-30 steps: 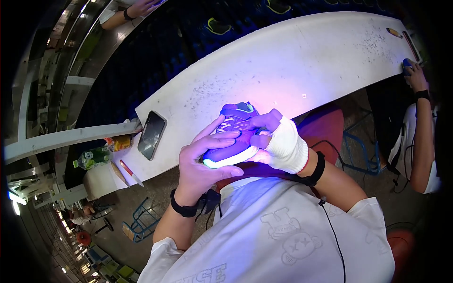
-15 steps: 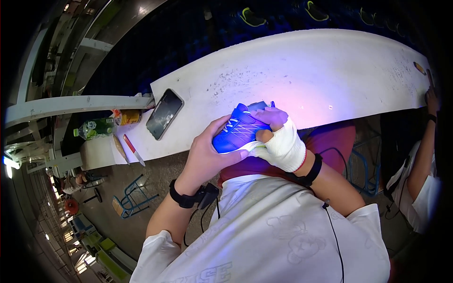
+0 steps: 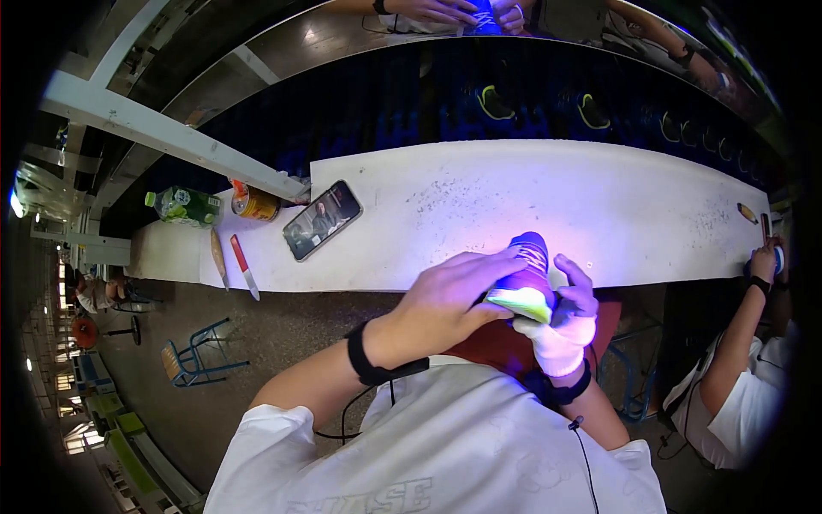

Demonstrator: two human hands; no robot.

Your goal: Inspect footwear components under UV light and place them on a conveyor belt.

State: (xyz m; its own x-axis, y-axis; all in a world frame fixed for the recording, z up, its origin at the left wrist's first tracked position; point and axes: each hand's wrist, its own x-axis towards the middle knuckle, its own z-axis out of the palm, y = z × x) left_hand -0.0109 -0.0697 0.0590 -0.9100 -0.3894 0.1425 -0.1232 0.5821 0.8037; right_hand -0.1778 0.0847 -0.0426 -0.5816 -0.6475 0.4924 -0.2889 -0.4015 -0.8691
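The long white bench (image 3: 385,240) is biggest. Next, the bare left hand (image 3: 447,297) pinches a small shoe (image 3: 533,272) by the bench's near edge. The part-gloved right hand (image 3: 568,324) curls close; I can't tell if it squeezes. This looks like a holding step; the next move seems to call for a steady grip.

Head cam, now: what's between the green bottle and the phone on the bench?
A yellow-orange can lies between the green bottle and the phone, as the head view shows.
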